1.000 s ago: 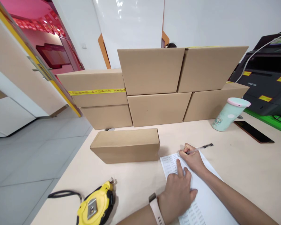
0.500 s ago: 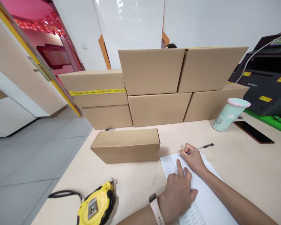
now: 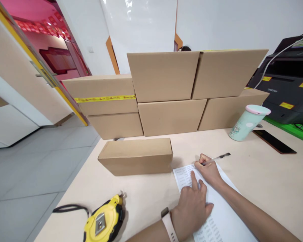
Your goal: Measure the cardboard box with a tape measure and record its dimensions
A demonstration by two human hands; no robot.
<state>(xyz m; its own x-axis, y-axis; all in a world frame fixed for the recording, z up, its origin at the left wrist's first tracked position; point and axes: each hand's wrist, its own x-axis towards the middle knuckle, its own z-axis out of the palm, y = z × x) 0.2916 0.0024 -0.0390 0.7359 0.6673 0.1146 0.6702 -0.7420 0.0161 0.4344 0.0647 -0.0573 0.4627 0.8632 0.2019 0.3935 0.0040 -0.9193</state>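
A sheet of paper (image 3: 218, 208) with columns of small writing lies on the table under both hands. My right hand (image 3: 209, 170) grips a pen (image 3: 221, 157) near the top of the sheet; the tip is hidden by the fingers. Flat on the paper rests my left hand (image 3: 194, 205), its index finger stretched toward the written rows and its thumb out to the side. A band with a dark face is on the left wrist. Left of the paper sits a small closed cardboard box (image 3: 138, 158). Nearer to me lies a yellow and black tape measure (image 3: 103, 220) with a black strap.
Several stacked cardboard boxes (image 3: 171, 117) form a wall across the table's back; the top of a head shows behind. At right stand a mint cup (image 3: 248, 124), a dark phone (image 3: 275, 142) and a black printer (image 3: 285, 80). The table's left edge borders tiled floor.
Almost nothing differs. The right hand and pen have shifted very slightly at the top of the sheet, and the left hand stays in place.
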